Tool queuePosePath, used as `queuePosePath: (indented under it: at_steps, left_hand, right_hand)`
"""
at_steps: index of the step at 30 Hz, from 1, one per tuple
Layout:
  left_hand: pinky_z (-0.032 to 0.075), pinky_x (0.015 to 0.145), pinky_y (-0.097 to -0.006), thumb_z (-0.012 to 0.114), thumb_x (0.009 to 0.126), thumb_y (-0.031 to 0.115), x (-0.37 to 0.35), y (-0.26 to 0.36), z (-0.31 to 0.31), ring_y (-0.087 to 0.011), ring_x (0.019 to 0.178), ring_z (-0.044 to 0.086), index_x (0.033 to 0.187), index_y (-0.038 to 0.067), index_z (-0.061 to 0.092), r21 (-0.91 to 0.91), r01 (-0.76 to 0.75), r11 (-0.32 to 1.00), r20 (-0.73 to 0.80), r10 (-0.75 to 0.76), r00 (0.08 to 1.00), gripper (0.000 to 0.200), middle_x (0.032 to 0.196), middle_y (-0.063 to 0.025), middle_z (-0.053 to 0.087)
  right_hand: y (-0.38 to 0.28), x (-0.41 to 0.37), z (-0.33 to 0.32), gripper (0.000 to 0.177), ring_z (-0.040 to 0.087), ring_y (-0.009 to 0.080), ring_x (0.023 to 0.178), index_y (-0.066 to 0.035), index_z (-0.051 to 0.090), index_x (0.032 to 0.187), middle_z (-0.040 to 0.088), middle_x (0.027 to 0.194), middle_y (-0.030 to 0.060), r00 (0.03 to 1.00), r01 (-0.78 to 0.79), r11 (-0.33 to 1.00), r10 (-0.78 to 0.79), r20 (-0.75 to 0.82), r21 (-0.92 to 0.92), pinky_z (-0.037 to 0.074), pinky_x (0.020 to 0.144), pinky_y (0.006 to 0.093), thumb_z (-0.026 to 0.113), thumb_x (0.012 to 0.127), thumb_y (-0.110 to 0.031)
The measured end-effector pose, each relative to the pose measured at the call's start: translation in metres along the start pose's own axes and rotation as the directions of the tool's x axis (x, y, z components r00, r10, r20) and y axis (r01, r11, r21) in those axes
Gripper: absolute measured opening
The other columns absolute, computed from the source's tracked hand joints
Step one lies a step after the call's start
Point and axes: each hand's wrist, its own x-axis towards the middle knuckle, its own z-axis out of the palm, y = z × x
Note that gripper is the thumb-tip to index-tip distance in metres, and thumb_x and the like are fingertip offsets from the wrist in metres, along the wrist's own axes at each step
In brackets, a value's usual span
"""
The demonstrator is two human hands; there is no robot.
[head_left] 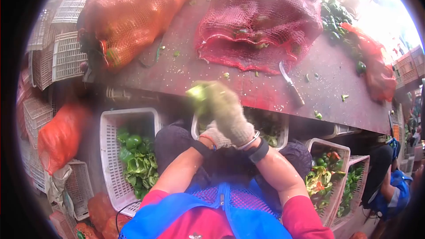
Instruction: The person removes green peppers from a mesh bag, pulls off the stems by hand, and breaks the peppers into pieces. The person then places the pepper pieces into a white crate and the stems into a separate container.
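Note:
In white knitted gloves, my two hands meet above the crate between my knees. My right hand (230,115) is closed and smeared by motion, with a green pepper (201,96) at its fingertips. My left hand (216,134) is just beneath it, its fingers hidden behind the right glove. Partly covered by my hands and arms, the white crate (284,139) holds green pepper pieces (265,128).
A knife (291,84) lies on the table (177,73) near a red mesh sack (261,22) and an orange sack (128,22). Crates of peppers flank me, left (106,150) and right (341,150). Another person (392,190) sits at the right.

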Motion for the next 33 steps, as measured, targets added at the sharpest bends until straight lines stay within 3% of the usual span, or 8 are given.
queuePosePath:
  at_steps: [4, 8, 12, 16, 18, 28, 30, 33]
  left_hand:
    - [0.047, 0.094, -0.04, 0.055, 0.091, 0.03, 0.016, 0.033, -0.069, -0.0301, 0.11, 0.059, 0.123, 0.008, 0.059, 0.087, 0.163, 0.983, 0.269, -0.181, 0.946, 0.039, 0.116, -0.0164, 0.064]
    - [0.051, 0.083, -0.0423, 0.063, 0.087, 0.024, 0.067, 0.021, -0.128, -0.0355, 0.092, 0.066, 0.111, 0.005, 0.064, 0.12, 0.088, 0.989, -0.262, -0.054, 0.964, 0.031, 0.093, -0.0229, 0.067]
    - [0.041, 0.105, -0.0428, 0.063, 0.086, 0.025, 0.122, 0.025, -0.181, -0.0394, 0.124, 0.051, 0.142, 0.011, 0.043, 0.218, 0.412, 0.885, -0.36, -0.319, 0.877, 0.061, 0.131, -0.027, 0.053]
    - [0.027, 0.116, -0.0428, 0.065, 0.085, 0.023, 0.161, -0.02, -0.205, -0.0418, 0.139, 0.03, 0.148, 0.0, 0.027, 0.252, 0.215, 0.943, -0.7, 0.024, 0.714, 0.077, 0.149, -0.03, 0.029]
    - [0.031, 0.113, -0.0454, 0.063, 0.085, 0.023, 0.177, -0.035, -0.21, -0.0408, 0.137, 0.034, 0.148, 0.005, 0.028, 0.431, 0.181, 0.884, -0.757, 0.245, 0.606, 0.074, 0.149, -0.0269, 0.03]
    - [0.052, 0.075, -0.036, 0.07, 0.083, 0.019, 0.151, -0.02, -0.156, -0.0241, 0.082, 0.065, 0.117, 0.005, 0.063, 0.185, 0.002, 0.983, -0.69, 0.129, 0.712, 0.037, 0.097, -0.0154, 0.068]
    - [0.053, 0.068, -0.0317, 0.068, 0.087, 0.021, 0.149, -0.016, -0.138, -0.0153, 0.081, 0.064, 0.119, 0.007, 0.062, -0.288, -0.042, 0.957, -0.58, -0.139, 0.802, 0.035, 0.098, -0.01, 0.067]
    - [0.054, 0.062, -0.0277, 0.066, 0.091, 0.019, 0.125, 0.024, -0.126, -0.0114, 0.079, 0.063, 0.122, 0.006, 0.06, -0.451, -0.011, 0.892, -0.544, -0.265, 0.796, 0.034, 0.099, -0.0055, 0.066]
  right_hand:
    - [0.019, 0.034, -0.01, 0.034, 0.064, 0.0143, 0.086, -0.003, 0.06, 0.12, 0.069, 0.097, 0.0085, 0.831, 0.494, 0.769, -0.555, -0.043, -0.405, 0.052, 0.077, 0.03, 0.064, 0.091, -0.02]
    - [0.019, 0.102, -0.111, 0.026, 0.065, 0.039, 0.09, -0.006, 0.065, 0.103, 0.068, 0.091, 0.021, 0.825, 0.004, 0.511, -0.488, -0.286, -0.859, 0.051, 0.08, 0.0447, 0.058, 0.089, -0.027]
    - [-0.005, 0.146, -0.162, 0.026, 0.064, 0.0428, 0.089, -0.006, 0.063, 0.107, 0.067, 0.092, 0.024, 0.838, -0.239, 0.358, -0.393, -0.378, -0.902, 0.05, 0.081, 0.0512, 0.054, 0.089, -0.023]
    - [-0.03, 0.184, -0.192, 0.039, 0.062, 0.0408, 0.101, -0.004, 0.055, 0.121, 0.063, 0.107, 0.0264, 0.697, -0.095, 0.383, -0.634, -0.337, -0.919, 0.049, 0.087, 0.0484, 0.054, 0.087, -0.024]
    - [-0.047, 0.185, -0.174, 0.047, 0.059, 0.0404, 0.108, -0.004, 0.054, 0.121, 0.061, 0.115, 0.0247, 0.834, -0.178, 0.336, -0.448, -0.323, -0.925, 0.047, 0.092, 0.0471, 0.062, 0.084, -0.031]
    - [-0.009, 0.183, -0.171, 0.044, 0.067, 0.0342, 0.092, -0.01, 0.066, 0.112, 0.069, 0.095, 0.0178, 0.982, -0.088, 0.613, -0.081, -0.173, -0.785, 0.051, 0.083, 0.041, 0.074, 0.079, -0.037]
    - [-0.009, 0.16, -0.154, 0.04, 0.068, 0.0307, 0.086, -0.008, 0.068, 0.111, 0.07, 0.09, 0.0162, 0.974, -0.089, 0.771, -0.064, -0.215, -0.631, 0.051, 0.078, 0.0393, 0.072, 0.081, -0.035]
    - [-0.005, 0.129, -0.14, 0.043, 0.067, 0.019, 0.077, -0.003, 0.066, 0.109, 0.07, 0.089, 0.0122, 0.984, -0.025, 0.868, -0.067, -0.167, -0.497, 0.052, 0.067, 0.0338, 0.072, 0.082, -0.035]
